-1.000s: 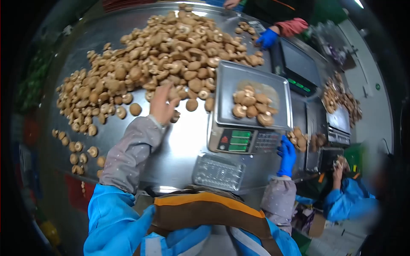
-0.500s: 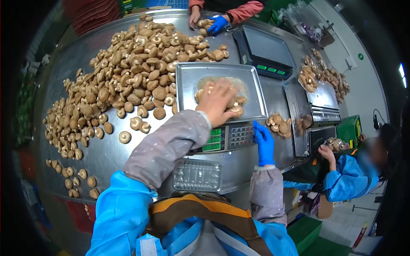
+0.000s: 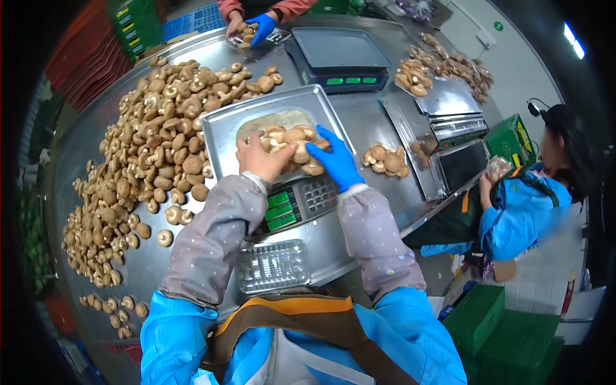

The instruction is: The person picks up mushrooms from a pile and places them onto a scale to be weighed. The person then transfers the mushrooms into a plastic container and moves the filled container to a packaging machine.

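Observation:
A cluster of shiitake mushrooms (image 3: pixel 292 138) lies in the steel pan (image 3: pixel 218 151) of a scale, over a damp brownish patch. My bare left hand (image 3: pixel 260 156) curls round the near left side of the cluster, thumb pointing inward. From the right, my blue-gloved right hand (image 3: pixel 339 160) presses its thumb and fingers against the same mushrooms. Just below my hands are the scale's green-lit display (image 3: pixel 280 208) and keypad (image 3: pixel 317 194). A clear plastic tray (image 3: pixel 273 266) lies on the table close to my body.
A large heap of shiitake (image 3: pixel 160 128) covers the table's left side. Right of the pan sits a small mushroom pile (image 3: pixel 385 160). A second scale (image 3: pixel 340 51) stands beyond, where a co-worker's hands (image 3: pixel 250 29) hold mushrooms. Another person (image 3: pixel 523 205) stands at right beside a wrapping machine (image 3: pixel 449 141).
My right hand has come up from beside the keypad to the mushrooms in the pan. My left hand has shifted to their left side. The whole view has turned somewhat rightward.

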Available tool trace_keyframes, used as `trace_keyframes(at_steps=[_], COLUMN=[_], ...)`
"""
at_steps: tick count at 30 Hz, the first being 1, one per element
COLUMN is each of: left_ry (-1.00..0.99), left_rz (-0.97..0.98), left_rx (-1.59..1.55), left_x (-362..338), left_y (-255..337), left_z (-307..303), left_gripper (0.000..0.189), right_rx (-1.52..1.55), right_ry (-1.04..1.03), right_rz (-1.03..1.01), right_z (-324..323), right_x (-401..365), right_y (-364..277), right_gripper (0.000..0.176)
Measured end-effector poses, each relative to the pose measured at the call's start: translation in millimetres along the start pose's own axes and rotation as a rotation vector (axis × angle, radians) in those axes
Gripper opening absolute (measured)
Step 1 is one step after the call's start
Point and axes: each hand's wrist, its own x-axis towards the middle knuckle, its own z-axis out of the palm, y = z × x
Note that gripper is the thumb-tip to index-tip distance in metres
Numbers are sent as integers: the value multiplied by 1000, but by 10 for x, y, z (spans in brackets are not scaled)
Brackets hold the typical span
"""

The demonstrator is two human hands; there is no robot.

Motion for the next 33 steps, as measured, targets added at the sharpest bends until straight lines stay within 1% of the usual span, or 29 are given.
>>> trace_keyframes(at_steps=[1,2,4,6,7,8,9,10,12,13,14,16,17,18,20,21,22,23,24,25,26,27,28,29,30,31,32,33], left_ry=[15,2,-73,-196,-271,-284,-332,-380,-437,-465,-500,-564,-612,-607,-583,-506,-616,-705,-775,-710,-639,-482,-418,-372,-346,-390,-422,-330], left_rz=[74,114,179,140,72,68,39,7,36,54,69,79,88,107,142,216,251,271,279,303,315,349,306,265,226,160,133,184], left_rx=[-78,-71,-142,-167,-166,-186,-184,-181,-200,-206,-203,-193,-171,-190,-220,-191,-206,-223,-237,-186,-120,-1,151,298,433,489,458,413], left_x=[-103,-239,-539,-848,-983,-1095,-1188,-1269,-1385,-1400,-1394,-1369,-1350,-1344,-1309,-1312,-1272,-1232,-1212,-1236,-1292,-1387,-1458,-1515,-1597,-1653,-1687,-1759], left_y=[73,235,545,849,992,1012,1058,1081,997,959,911,828,765,715,581,517,486,474,412,283,106,-91,-311,-547,-733,-857,-1170,-1238], left_z=[134,230,470,791,946,1249,1476,1673,2055,2234,2400,2542,2589,2589,2517,2408,2147,1745,1379,1069,744,454,222,45,-128,-226,-128,-151], left_gripper=[86,85,85,84,84,86,86,87,89,90,90,91,91,90,89,72,65,58,52,45,39,40,40,40,40,40,40,34], right_rx=[104,207,205,194,159,122,152,143,195,216,151,93,87,74,54,-63,-298,-364,-351,-82,-48,40,-87,-226,-267,-316,-369,-457], right_ry=[9,16,102,110,135,161,162,161,167,146,149,127,112,115,108,159,235,305,291,264,152,-43,-240,-408,-464,-506,-537,-581], right_rz=[22,41,-6,40,68,97,219,261,363,408,356,298,299,329,378,276,210,31,-45,-139,-220,-253,-353,-464,-523,-575,-623,-631], right_z=[-202,-402,-846,-1358,-1579,-1794,-1998,-2194,-2401,-2501,-2542,-2530,-2554,-2573,-2565,-2583,-2535,-2449,-2260,-1950,-1646,-1316,-1047,-700,-347,-43,191,376], right_x=[-201,-383,-706,-990,-1108,-1212,-1292,-1333,-1374,-1357,-1343,-1296,-1271,-1268,-1225,-1222,-1251,-1266,-1289,-1313,-1313,-1300,-1283,-1339,-1374,-1436,-1485,-1549], right_y=[-118,-131,60,267,398,551,718,1035,1367,1649,1875,2005,2045,1928,1757,1904,1756,1660,1250,996,825,828,808,493,362,257,185,139], right_gripper=[73,73,73,73,73,72,72,74,76,79,81,82,82,81,81,80,73,63,50,41,36,38,42,45,49,52,56,55])
